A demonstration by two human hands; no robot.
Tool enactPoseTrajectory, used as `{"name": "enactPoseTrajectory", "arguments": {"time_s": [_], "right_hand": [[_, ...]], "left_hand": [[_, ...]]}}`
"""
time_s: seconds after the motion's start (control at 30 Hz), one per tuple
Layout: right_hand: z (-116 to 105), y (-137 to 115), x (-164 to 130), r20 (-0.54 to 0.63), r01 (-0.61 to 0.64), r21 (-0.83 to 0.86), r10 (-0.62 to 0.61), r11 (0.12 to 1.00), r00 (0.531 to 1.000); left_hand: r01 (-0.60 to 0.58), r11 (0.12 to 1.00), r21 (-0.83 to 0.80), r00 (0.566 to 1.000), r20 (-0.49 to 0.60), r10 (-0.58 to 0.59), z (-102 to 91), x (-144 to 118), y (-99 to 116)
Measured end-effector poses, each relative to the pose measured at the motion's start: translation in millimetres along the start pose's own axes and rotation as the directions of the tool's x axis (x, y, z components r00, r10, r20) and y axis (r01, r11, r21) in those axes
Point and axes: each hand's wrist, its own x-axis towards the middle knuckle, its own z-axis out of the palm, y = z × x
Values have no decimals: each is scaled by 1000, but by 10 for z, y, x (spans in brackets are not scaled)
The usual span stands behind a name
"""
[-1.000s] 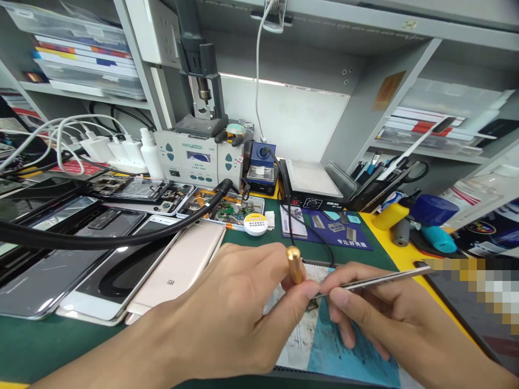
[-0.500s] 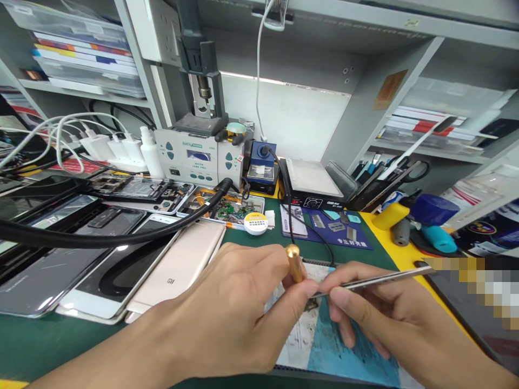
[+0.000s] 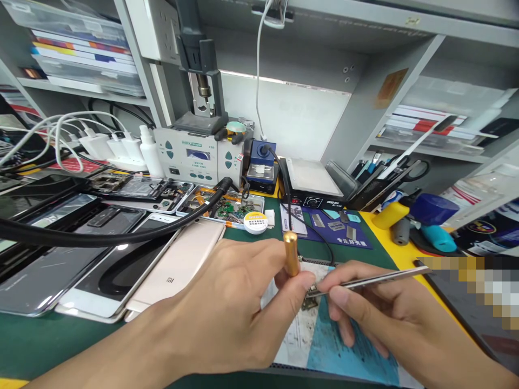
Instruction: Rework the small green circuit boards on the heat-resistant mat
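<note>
- Here, the left hand [image 3: 227, 313] pinches a brass-handled tool [image 3: 291, 254] upright, near the table's front edge.
- The right hand [image 3: 377, 319] grips thin steel tweezers [image 3: 365, 281]; their tips meet a small component [image 3: 308, 300] on the work mat [image 3: 344, 351].
- Judged light, rigid and fragile: hold the component by its edges only.
- Phones [image 3: 178, 265] lie toward the left edge.

The tool handle [image 3: 291, 253] is polished, brass-coloured metal; the tweezers [image 3: 367, 280] are brushed steel. Lower centre, the work mat [image 3: 348, 351] is scuffed, matt blue; the phone [image 3: 178, 270] looks satin-smooth.
</note>
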Motion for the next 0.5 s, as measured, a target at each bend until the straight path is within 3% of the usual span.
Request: {"name": "enactPoseTrajectory", "arguments": {"time_s": [0.2,0.5], "right_hand": [[10,-16,14,-6,5,-11,-5,1000,1000],[10,-35,8,-8,31,-15,-31,999,999]], "left_hand": [[16,1000,-13,1000,23,-16,-10,-5,-3],[-54,998,-33,999,-9,54,-12,19,4]]}}
